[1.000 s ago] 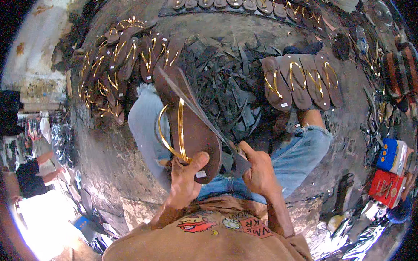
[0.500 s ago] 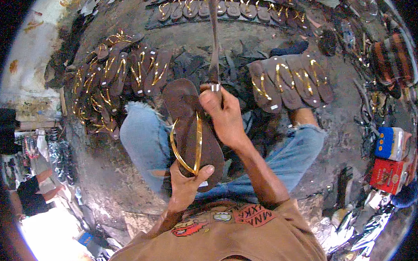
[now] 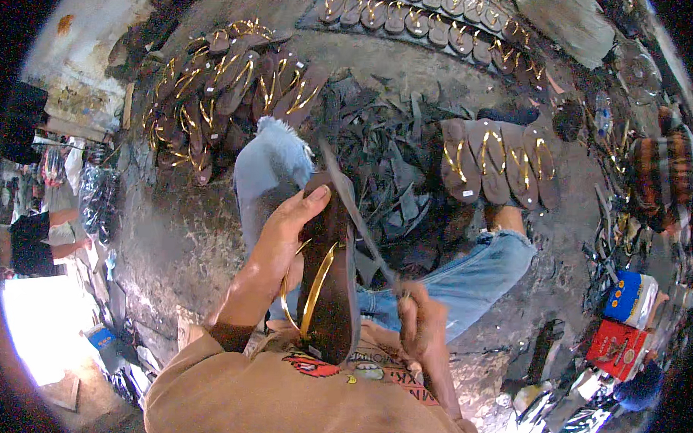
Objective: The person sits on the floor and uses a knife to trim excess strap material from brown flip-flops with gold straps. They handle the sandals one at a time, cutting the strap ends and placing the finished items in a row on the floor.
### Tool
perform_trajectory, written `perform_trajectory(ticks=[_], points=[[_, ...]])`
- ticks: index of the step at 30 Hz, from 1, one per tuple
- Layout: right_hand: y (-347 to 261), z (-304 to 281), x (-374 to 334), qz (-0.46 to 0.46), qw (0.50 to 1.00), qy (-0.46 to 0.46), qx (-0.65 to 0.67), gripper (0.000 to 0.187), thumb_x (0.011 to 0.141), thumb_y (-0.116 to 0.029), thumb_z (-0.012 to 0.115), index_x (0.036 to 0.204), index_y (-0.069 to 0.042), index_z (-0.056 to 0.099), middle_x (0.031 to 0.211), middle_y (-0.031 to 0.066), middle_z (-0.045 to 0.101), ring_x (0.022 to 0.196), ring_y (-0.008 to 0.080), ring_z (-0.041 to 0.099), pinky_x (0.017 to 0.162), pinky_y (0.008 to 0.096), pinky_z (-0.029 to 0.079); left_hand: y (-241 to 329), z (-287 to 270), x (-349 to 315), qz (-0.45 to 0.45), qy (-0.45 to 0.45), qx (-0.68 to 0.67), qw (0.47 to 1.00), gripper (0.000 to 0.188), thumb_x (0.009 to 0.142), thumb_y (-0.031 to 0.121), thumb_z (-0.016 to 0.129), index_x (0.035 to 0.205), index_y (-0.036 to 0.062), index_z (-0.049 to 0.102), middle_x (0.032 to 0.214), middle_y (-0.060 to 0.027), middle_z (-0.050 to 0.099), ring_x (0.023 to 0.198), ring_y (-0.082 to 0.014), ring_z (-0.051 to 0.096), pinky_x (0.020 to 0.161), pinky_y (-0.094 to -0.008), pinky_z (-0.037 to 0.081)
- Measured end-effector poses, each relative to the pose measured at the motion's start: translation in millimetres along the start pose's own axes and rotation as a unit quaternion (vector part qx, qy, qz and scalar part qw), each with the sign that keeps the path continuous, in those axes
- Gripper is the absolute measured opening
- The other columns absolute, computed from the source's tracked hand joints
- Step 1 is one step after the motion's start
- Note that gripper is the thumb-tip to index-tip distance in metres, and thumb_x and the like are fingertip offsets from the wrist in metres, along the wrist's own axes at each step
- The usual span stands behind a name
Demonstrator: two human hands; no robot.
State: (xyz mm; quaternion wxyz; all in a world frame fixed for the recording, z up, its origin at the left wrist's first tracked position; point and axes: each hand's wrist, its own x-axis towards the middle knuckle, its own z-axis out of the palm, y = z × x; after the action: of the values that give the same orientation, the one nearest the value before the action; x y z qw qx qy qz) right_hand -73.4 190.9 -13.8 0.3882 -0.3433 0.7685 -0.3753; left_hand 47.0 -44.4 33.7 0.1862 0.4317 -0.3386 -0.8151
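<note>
My left hand (image 3: 281,237) grips a dark brown sandal (image 3: 330,292) along its left edge, fingertips up near the toe end. The sandal stands on edge over my lap, its gold straps (image 3: 313,288) facing me. My right hand (image 3: 419,326) is closed on a small tool (image 3: 400,288) at the lower end of a thin dark strip (image 3: 354,209) that peels off the sandal's right edge and runs up to the toe. My knees in blue jeans (image 3: 268,168) lie under the sandal.
Finished brown sandals with gold straps lie in a heap at the upper left (image 3: 229,83), a row along the top (image 3: 414,16) and a group at the right (image 3: 501,161). Dark scrap strips (image 3: 395,149) cover the ground ahead. Red and blue boxes (image 3: 625,325) sit at the right. A person (image 3: 44,236) sits far left.
My right hand came down from high above the sandal's toe to near my chest, still pulling the dark strip. My left hand shifted from the heel end up to the sandal's upper side.
</note>
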Motion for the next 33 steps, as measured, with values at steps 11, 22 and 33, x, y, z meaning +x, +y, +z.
perform_trajectory(ticks=[11,22,33], points=[[10.6,19.3,19.1,-0.012,0.995,0.04,-0.09,0.028,0.093,-0.032,0.068,0.101,-0.007,0.059,0.077,0.0219,0.064,0.076,0.0457,0.065,0.062,0.0491,0.048,-5.2,7.9,-11.2,0.049,0.001,0.097,0.994,0.038,0.1,0.033,0.066,0.127,0.007,0.057,0.105,-0.0002,0.065,0.094,-0.0097,0.061,0.083,-0.027,0.051],[-68.1,-59.2,134.6,-0.099,0.959,-0.187,-0.19,0.041,0.103,-0.048,0.046,0.1,-0.009,0.058,0.074,0.0223,0.065,0.075,0.0474,0.065,0.065,0.058,0.049,-3.0,0.5,6.0,0.011,-0.003,0.111,0.994,0.039,0.099,0.026,0.068,0.128,0.0034,0.055,0.11,-0.0038,0.065,0.098,-0.0126,0.061,0.087,-0.0297,0.051],[-31.8,-74.9,165.0,-0.074,0.959,0.136,0.239,0.047,0.109,-0.046,0.033,0.093,-0.009,0.057,0.065,0.0009,0.049,0.052,0.0095,0.043,0.048,0.0275,0.036,5.6,-27.5,12.0,0.056,-0.033,0.225,0.972,0.05,0.092,0.023,0.074,0.135,0.0066,0.054,0.118,-0.0084,0.067,0.096,-0.0162,0.063,0.085,-0.0289,0.053]])
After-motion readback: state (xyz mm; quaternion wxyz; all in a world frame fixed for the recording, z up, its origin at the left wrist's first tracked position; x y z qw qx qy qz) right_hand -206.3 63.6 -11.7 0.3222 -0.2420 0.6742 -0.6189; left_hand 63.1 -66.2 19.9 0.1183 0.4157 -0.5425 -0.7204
